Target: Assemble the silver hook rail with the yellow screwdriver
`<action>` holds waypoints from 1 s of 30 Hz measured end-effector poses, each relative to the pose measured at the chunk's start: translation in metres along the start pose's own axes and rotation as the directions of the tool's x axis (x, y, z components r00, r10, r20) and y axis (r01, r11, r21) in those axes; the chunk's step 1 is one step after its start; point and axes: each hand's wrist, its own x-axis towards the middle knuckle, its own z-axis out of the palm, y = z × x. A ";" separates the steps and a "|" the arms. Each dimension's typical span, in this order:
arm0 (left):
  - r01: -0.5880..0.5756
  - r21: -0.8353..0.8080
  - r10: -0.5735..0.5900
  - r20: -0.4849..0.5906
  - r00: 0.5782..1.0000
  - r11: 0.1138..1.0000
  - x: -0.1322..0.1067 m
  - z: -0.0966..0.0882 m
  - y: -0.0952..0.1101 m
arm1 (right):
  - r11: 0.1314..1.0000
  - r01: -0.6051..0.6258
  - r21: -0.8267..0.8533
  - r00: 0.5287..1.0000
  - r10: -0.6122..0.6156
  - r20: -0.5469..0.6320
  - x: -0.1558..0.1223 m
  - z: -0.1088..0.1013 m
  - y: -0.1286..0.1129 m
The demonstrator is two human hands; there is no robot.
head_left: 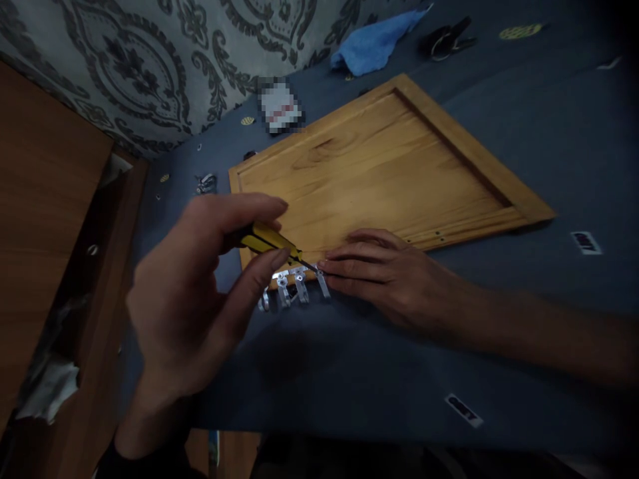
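Note:
My left hand (187, 299) is closed around the yellow-and-black handle of a screwdriver (272, 241). Its thin shaft slants down to the right, and the tip meets a metal hinge (323, 283) at the near edge of a wooden cabinet door (369, 179). More silvery hinge parts (299, 285) stick out along that edge, to the left of the tip. Stretched out flat across the door's edge, my right hand (399, 276) has its fingertips against the hinge by the screwdriver tip. Its thumb is hidden.
The door lies on dark blue cloth (499, 319). Behind it are a blue rag (377, 43), a black object with a ring (446, 41) and a blurred-out box (280, 110). Small metal parts (205, 183) lie at the left. Wooden furniture (44, 146) borders the left side.

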 end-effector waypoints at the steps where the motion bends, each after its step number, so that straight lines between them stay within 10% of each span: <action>1: 0.045 0.011 -0.045 0.004 0.999 0.999 -0.001 0.001 0.000 | 1.000 -0.001 -0.001 1.000 0.001 0.003 0.000 0.000 0.000; 30: 0.086 0.048 -0.086 -0.013 0.996 0.995 -0.002 0.010 0.004 | 1.000 0.002 -0.025 1.000 -0.002 0.001 0.001 -0.001 -0.001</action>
